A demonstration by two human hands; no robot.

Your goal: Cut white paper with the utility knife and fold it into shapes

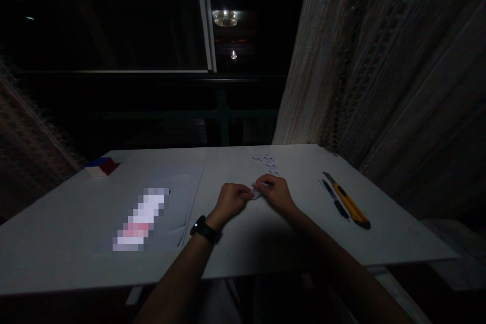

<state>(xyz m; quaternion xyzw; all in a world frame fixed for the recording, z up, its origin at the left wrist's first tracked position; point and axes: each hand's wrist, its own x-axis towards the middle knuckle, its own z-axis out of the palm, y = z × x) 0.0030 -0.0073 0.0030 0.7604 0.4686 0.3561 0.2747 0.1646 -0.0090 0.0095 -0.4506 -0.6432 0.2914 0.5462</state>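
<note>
Over the middle of the white table, my left hand and my right hand meet, both closed on a small white piece of paper. Fingertips cover much of it, so its full shape is hidden. A dark watch sits on my left wrist. Just beyond my hands, several small white paper pieces with dark marks lie on the table. To the right of my right hand rest a yellow utility knife and a black-and-white marker, side by side.
White paper sheets lie on the table left of my hands, a blurred-out bright object on them. A red, white and blue cube stands at the back left. Curtains hang at both sides, and a dark window is ahead.
</note>
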